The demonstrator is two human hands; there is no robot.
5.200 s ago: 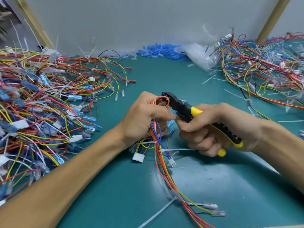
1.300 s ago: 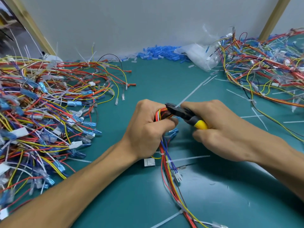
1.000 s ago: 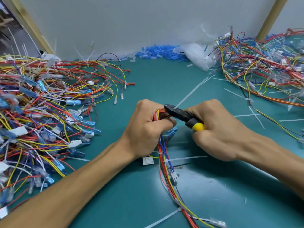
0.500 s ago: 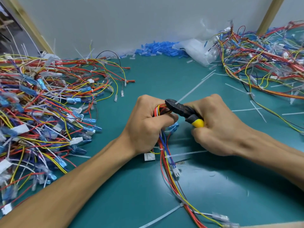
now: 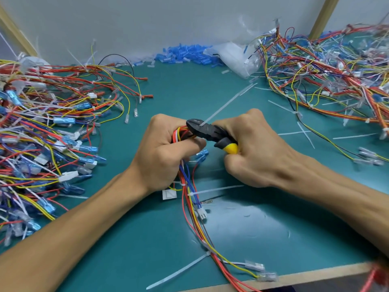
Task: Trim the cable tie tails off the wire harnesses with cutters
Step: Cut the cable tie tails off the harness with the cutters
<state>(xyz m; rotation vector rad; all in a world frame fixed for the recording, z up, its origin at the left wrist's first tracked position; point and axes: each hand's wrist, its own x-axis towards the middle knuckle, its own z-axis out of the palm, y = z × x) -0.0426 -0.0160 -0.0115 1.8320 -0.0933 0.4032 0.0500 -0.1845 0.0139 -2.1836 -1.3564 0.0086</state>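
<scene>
While wire harnesses (image 5: 52,133) heap either side, teal mat (image 5: 189,91) meets grey wall (image 5: 168,22).

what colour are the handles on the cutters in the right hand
Yellow, meeting a black head, on the cutters gripped by the right hand. Only the head view shows it.

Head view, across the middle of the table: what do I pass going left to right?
Left pile of harnesses → left hand gripping a wire harness → cutters → right hand → cut tie tails → right pile of harnesses.
</scene>
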